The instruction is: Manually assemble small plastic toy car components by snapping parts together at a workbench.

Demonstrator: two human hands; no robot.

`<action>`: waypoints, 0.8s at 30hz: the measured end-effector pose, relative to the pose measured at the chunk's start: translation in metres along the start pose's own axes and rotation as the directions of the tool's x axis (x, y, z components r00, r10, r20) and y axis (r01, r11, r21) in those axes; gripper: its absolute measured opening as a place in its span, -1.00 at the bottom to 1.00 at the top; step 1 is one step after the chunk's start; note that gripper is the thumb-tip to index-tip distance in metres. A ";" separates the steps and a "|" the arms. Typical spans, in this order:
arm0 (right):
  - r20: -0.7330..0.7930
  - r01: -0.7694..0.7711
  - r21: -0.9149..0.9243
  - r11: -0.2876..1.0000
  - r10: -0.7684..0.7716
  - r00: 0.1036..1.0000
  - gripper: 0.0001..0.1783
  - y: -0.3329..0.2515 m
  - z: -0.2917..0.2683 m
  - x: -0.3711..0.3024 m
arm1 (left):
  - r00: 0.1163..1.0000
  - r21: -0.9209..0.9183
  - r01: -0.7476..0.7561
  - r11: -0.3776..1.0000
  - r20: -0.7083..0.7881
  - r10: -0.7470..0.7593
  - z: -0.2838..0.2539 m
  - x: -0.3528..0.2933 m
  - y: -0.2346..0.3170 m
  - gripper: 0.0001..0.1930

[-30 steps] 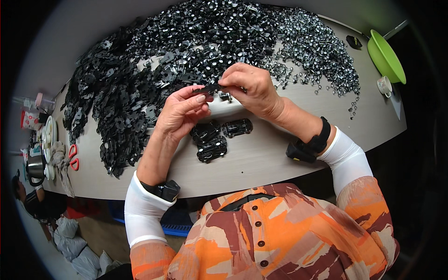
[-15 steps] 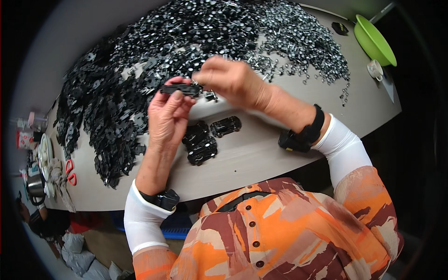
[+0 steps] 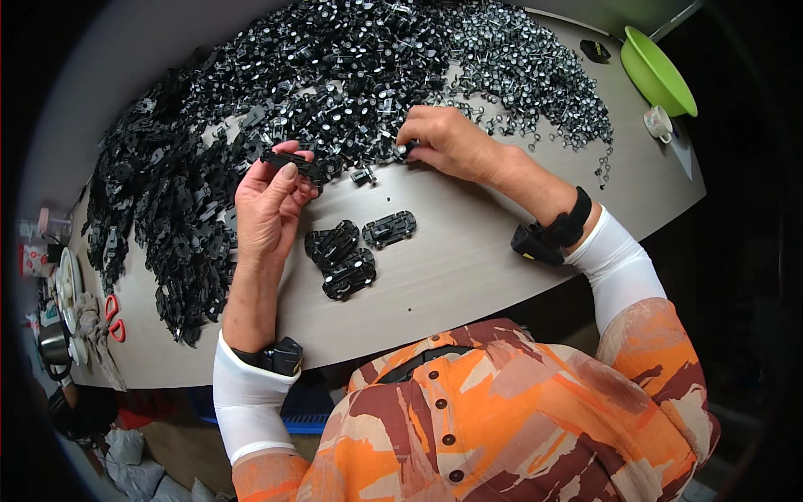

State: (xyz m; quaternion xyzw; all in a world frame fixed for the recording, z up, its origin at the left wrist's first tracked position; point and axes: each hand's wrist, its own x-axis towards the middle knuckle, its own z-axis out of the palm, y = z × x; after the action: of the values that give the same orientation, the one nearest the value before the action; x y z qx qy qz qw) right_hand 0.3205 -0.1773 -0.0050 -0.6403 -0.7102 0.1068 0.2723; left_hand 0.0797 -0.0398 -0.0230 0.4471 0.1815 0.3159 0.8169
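Observation:
My left hand point(image 3: 266, 205) holds a black toy car chassis point(image 3: 293, 166) between thumb and fingers, tilted above the table. To its right, my right hand point(image 3: 452, 144) pinches a small wheel piece point(image 3: 403, 150) at the near edge of a heap of wheel pieces point(image 3: 335, 105). One loose wheel piece point(image 3: 364, 176) lies between the two hands. Nearer to me rest several wheeled car chassis: one point(image 3: 389, 228) stands apart on the right, while another point(image 3: 349, 274) touches those beside it.
Flat black chassis parts point(image 3: 159, 201) are piled on the left. Shiny small wheel-and-axle pieces point(image 3: 527, 71) spread at the back right. A green bowl point(image 3: 659, 71) and a cup point(image 3: 657, 124) stand at the far right. Red-handled scissors point(image 3: 114, 318) and a cloth point(image 3: 94, 330) lie at the left edge.
My right hand has moved away from the chassis, rightward to the heap, and now grips a wheel piece. The left hand with the chassis has shifted slightly left.

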 end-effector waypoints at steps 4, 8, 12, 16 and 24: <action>0.174 -0.447 0.509 0.736 0.420 0.890 -0.83 -0.006 -0.016 0.002 | 1.000 0.036 0.012 0.999 0.017 -0.013 0.000 -0.001 -0.002 -0.64; 0.244 -0.473 0.524 0.709 0.407 0.880 -0.82 0.000 -0.014 -0.004 | 1.000 0.045 0.023 0.999 0.016 -0.024 0.005 -0.003 -0.002 -0.66; 0.152 -0.391 0.586 0.710 0.378 0.913 -0.86 0.003 -0.018 -0.008 | 0.999 0.044 0.034 0.998 0.023 -0.035 0.006 -0.002 -0.002 -0.66; -0.098 -0.140 0.402 0.905 0.195 0.976 -0.83 0.004 -0.013 -0.006 | 0.999 0.102 0.044 0.994 0.025 -0.046 0.003 -0.001 -0.003 -0.64; -0.127 0.032 0.187 0.982 -0.009 0.992 -0.81 0.006 -0.004 -0.011 | 1.000 0.116 0.023 0.993 -0.012 -0.021 0.010 -0.004 0.003 -0.61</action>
State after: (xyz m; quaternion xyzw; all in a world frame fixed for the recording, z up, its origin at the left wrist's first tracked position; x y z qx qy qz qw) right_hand 0.3282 -0.1881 -0.0070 -0.6096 -0.6850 0.1306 0.3770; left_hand 0.0813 -0.0473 -0.0148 0.4901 0.2088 0.2982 0.7920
